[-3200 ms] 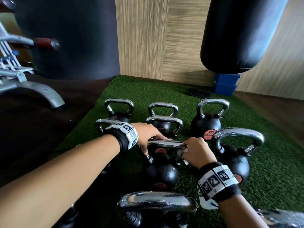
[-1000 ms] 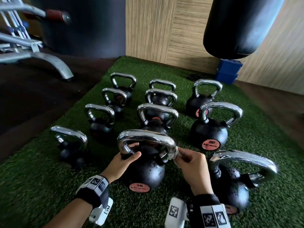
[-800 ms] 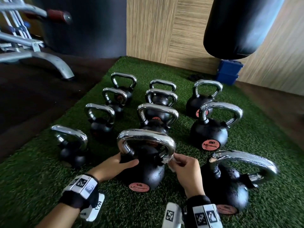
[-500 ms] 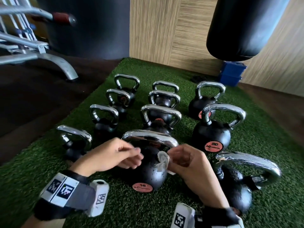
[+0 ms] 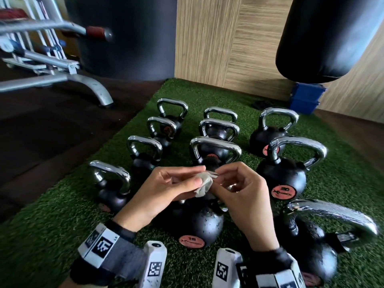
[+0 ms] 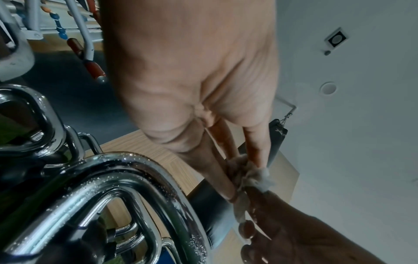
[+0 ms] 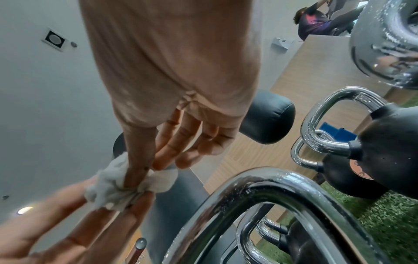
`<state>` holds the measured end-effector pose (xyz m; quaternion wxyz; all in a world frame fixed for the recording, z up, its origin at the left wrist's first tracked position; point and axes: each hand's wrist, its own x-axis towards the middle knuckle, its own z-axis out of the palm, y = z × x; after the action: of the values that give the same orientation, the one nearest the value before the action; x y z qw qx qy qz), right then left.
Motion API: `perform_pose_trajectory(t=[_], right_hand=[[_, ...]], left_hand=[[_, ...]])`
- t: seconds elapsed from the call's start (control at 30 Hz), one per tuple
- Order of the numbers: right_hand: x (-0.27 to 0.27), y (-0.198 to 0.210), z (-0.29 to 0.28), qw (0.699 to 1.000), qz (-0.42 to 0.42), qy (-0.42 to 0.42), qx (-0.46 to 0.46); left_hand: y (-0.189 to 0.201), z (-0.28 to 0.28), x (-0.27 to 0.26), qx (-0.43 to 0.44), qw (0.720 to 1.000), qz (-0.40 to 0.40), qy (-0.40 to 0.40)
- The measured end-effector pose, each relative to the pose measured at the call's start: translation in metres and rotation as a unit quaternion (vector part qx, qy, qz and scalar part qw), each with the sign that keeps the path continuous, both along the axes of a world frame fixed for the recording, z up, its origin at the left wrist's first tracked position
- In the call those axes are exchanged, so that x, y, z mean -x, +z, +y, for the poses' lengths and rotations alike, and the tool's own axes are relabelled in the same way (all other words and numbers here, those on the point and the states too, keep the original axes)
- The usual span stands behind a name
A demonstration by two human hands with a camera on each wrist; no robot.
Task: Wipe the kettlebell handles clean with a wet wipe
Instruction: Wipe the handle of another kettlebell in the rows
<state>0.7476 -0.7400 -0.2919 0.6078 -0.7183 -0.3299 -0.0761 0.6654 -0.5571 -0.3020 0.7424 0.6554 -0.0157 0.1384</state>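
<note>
A strip of green artificial turf runs across a dark floor to a wall of pale wood-grain panels. A black punching bag hangs at the right above a blue box. On the left stands a grey metal exercise machine before a dark wall panel. The white ceiling holds recessed lights

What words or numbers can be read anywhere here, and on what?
"20": red disc on the right-hand kettlebell.
"18", probably: red disc on the near kettlebell; blurred.
Brand lettering beneath both numbers: too blurred.
Wristband tags: square codes, no words.
</note>
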Motion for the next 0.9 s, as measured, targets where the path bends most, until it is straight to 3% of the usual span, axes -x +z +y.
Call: perform_pose_trajectory(t=[0.1, 0.2, 0.27, 0.37, 0.47, 0.57, 0.7, 0.83, 0.9], right_hand=[[-0.007, -0.01, -0.006, 1.0, -0.022, -0.011, 0.001], [-0.027, -0.046, -0.026, 0.994, 0.006, -0.107, -0.021], [-0.042, -0.077, -0.034, 0.986, 0.118, -0.114, -0.003], [-0.052, -0.114, -0.026, 0.965, 0.26, 0.018, -0.002], [-0.05, -0.136, -0.002, 0.969, 0.246, 0.009, -0.003], [-0.047, -0.152, 0.008, 0.977, 0.208, -0.055, 0.008], [-0.046, -0.156, 0.008, 0.975, 0.212, -0.059, 0.02], [-0.045, -0.157, 0.01, 0.975, 0.211, -0.07, 0.009], [-0.044, -0.156, 0.01, 0.976, 0.209, -0.069, 0.008]], left_hand=[[0.0, 0.001, -0.003, 0.012, 0.999, -0.028, 0.016], [-0.002, 0.005, -0.007, -0.112, 0.984, -0.086, 0.11], [-0.005, 0.006, -0.012, -0.237, 0.946, -0.128, 0.181], [-0.006, -0.003, -0.022, -0.39, 0.881, -0.137, 0.229], [-0.01, -0.015, -0.031, -0.453, 0.852, -0.123, 0.233], [-0.016, -0.012, -0.031, -0.453, 0.846, -0.121, 0.252], [-0.025, 0.015, -0.018, -0.388, 0.864, -0.111, 0.3], [-0.038, 0.021, -0.017, -0.419, 0.85, -0.112, 0.299], [-0.049, 0.023, -0.017, -0.371, 0.865, -0.094, 0.325]])
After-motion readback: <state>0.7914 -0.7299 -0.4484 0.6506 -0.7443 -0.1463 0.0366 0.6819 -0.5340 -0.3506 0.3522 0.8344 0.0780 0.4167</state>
